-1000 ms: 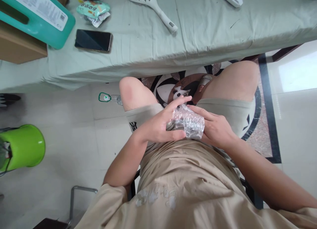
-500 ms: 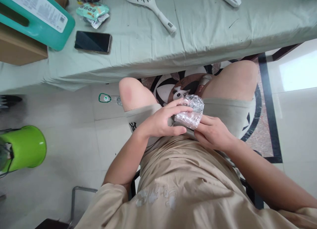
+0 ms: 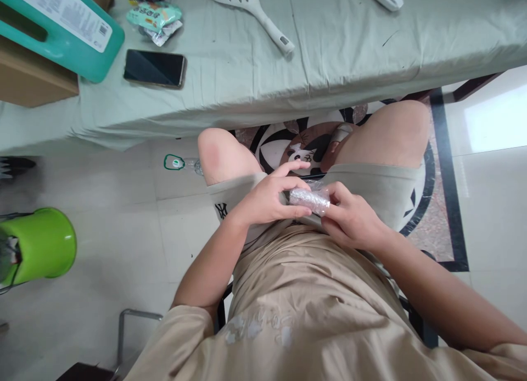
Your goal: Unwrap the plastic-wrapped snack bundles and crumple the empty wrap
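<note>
A small bundle in clear, crinkled plastic wrap is held over my lap, between my thighs. What lies inside the wrap cannot be made out. My left hand pinches its left end between the thumb and a bent finger, while another finger stretches out above it. At the right end, my right hand grips the bundle with curled fingers, some of them hidden beneath it.
On the cloth-covered table ahead lie a phone, a slotted spatula, small packets and a teal jug beside a cardboard box. A green bucket and a plastic bottle are on the floor at left.
The wrapped bundle has turned from its broad face to a narrow edge and sits slightly lower. My left index finger has lifted off it; the right fingers have come up around its end.
</note>
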Demonstrator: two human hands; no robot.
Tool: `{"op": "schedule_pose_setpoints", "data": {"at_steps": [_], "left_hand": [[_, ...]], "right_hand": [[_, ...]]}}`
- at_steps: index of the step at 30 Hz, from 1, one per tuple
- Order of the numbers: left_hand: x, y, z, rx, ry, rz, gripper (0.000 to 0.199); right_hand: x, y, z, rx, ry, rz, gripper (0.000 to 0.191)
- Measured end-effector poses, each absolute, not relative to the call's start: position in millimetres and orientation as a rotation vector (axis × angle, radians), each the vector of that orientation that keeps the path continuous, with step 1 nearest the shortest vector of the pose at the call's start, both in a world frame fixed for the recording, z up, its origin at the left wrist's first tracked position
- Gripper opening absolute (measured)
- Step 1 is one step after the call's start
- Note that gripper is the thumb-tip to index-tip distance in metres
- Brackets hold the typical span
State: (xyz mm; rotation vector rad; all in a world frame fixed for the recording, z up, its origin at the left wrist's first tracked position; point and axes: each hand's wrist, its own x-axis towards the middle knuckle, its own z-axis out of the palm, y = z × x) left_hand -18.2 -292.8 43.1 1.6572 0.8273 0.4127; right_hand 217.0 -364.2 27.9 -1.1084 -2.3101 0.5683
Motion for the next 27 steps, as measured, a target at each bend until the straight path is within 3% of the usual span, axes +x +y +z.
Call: {"op": "schedule_pose_setpoints", "data": {"at_steps": [6, 11, 18, 27], "left_hand": [[-17.2, -294.3, 38.4, 1.364, 0.837, 0.474, 0.041], [-12.3, -298.0, 36.2, 1.191, 0.829, 0.469, 0.044], [-11.0, -301.2, 29.2, 1.114, 0.879, 0.515, 0.039], [-8.1, -303.8, 27.1, 0.907, 0.841, 0.409, 0.052]], "right_hand": [[216.9, -357.1, 37.6, -1.119, -1.891, 0.636, 0.034], [207.7, -353.8, 30.9, -1.101, -1.81, 1.011, 0.048], [195.9, -354.6, 23.6, -1.253, -1.55, 1.112, 0.017], [196.8, -352.1, 20.9, -1.274, -1.56, 1.014, 0.015]]}}
